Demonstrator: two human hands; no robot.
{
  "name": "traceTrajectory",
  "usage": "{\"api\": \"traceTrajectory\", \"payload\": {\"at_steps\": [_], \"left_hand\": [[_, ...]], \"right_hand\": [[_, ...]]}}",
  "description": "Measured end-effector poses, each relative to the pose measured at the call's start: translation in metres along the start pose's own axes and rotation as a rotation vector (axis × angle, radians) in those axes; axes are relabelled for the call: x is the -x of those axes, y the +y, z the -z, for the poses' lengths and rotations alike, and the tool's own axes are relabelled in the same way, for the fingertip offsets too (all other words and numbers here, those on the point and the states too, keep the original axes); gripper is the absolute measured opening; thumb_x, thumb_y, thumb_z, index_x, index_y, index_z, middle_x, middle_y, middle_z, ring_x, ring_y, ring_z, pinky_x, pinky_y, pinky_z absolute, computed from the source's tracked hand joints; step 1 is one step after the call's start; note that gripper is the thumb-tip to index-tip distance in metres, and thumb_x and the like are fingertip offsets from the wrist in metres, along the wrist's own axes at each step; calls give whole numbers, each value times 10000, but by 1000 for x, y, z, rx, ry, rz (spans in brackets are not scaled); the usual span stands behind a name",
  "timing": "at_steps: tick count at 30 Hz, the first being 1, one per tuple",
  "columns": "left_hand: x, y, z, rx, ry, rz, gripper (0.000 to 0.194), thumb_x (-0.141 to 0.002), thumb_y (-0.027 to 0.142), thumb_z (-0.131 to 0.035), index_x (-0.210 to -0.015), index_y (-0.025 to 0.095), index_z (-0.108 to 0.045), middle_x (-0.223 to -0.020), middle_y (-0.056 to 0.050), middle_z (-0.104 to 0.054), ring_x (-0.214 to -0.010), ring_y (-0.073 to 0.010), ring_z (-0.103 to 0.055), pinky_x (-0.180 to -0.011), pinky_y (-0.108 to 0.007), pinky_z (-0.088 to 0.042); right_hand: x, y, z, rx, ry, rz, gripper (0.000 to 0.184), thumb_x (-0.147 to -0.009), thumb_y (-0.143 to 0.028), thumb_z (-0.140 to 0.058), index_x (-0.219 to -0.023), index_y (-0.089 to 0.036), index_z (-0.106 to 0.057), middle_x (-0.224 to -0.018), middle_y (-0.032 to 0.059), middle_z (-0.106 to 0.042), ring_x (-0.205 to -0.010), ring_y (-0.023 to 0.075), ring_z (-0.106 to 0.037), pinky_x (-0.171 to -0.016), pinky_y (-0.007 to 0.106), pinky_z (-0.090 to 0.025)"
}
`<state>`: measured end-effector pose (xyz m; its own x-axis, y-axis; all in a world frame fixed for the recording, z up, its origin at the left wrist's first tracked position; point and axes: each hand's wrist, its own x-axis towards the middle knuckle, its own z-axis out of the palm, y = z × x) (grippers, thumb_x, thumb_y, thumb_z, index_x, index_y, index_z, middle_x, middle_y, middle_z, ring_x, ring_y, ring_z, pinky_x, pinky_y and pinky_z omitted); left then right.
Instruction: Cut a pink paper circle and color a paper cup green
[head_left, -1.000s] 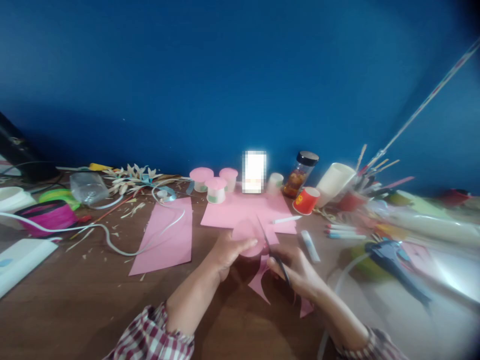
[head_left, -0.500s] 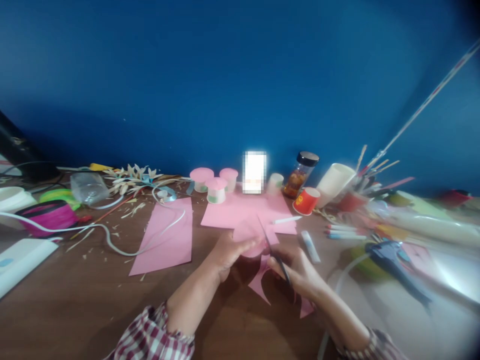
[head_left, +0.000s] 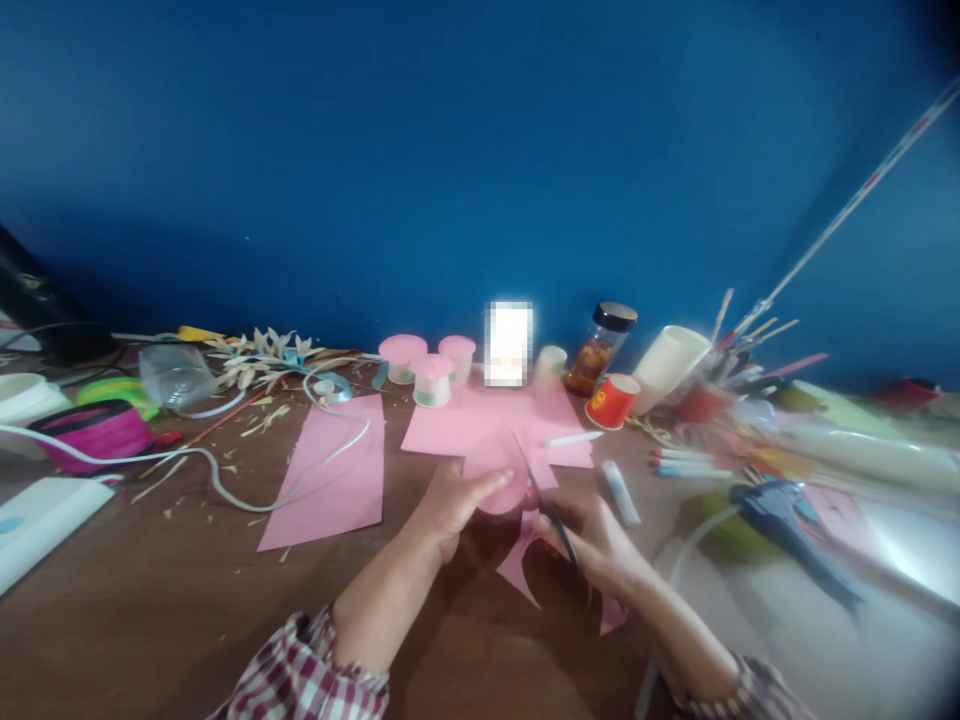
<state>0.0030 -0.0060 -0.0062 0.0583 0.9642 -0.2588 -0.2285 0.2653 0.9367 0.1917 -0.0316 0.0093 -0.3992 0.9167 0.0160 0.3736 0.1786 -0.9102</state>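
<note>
Between thumb and fingers, my left hand (head_left: pixel 461 500) pinches a roundish piece of pink paper (head_left: pixel 491 470). My right hand (head_left: pixel 592 535) is closed round dark-handled scissors (head_left: pixel 555 522), whose blades lie along the right edge of that piece. A curved pink paper scrap (head_left: pixel 519 570) hangs or lies just below the scissors; which one I cannot tell. Another scrap (head_left: pixel 613 615) shows under my right wrist. Behind my hands lies a larger pink sheet (head_left: pixel 450 425), with a white pen (head_left: pixel 574 439) on it. My right fingers partly hide the scissor handles.
Several small cups with pink tops (head_left: pixel 433 378) stand at the back. A red paper cup (head_left: pixel 613 402), a dark-lidded jar (head_left: pixel 600 350) and a glue stick (head_left: pixel 621 492) are to the right, with a glue gun (head_left: pixel 795 530) farther right. At left lie a pink sheet (head_left: pixel 337 470) and a white cable (head_left: pixel 217 485).
The round pink piece and my left thumb shift very slightly. My right hand and the scissors stay nearly in place.
</note>
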Motion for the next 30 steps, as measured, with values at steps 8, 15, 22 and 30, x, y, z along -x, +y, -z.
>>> {"api": "traceTrajectory", "payload": {"at_steps": [8, 15, 22, 30], "left_hand": [[1, 5, -1, -21, 3, -1, 552, -606, 406, -804, -1062, 126, -671, -1032, -140, -716, -977, -301, -659, -866, -399, -503], [1, 4, 0, 9, -13, 1, 551, -606, 383, -806, -1061, 107, -662, -1011, -153, -717, -954, -307, -665, -839, -404, -511], [-1, 3, 1, 31, -13, 11, 529, -603, 363, -807, -1050, 115, -669, -986, -142, -723, -932, -297, -670, -841, -406, -506], [4, 9, -4, 31, -41, 34, 459, -609, 306, -796, -1006, 98, -695, -926, -140, -734, -896, -293, -679, -845, -406, -504]], "right_hand": [[0, -3, 0, 27, -4, -10, 377, -866, -481, -548, -766, -121, -602, -585, -22, -451, -538, 102, -382, -482, 225, -301], [-1, -1, 0, 34, 2, -5, 368, -873, -459, -544, -810, -108, -631, -592, -18, -477, -538, 103, -399, -484, 223, -314], [-1, 1, -1, 16, -1, -9, 344, -871, -452, -551, -806, -121, -619, -596, -20, -469, -538, 102, -391, -487, 222, -308], [-3, -2, -2, -28, -15, -5, 341, -845, -436, -584, -673, -158, -485, -598, -37, -401, -554, 96, -347, -492, 225, -269]]}}
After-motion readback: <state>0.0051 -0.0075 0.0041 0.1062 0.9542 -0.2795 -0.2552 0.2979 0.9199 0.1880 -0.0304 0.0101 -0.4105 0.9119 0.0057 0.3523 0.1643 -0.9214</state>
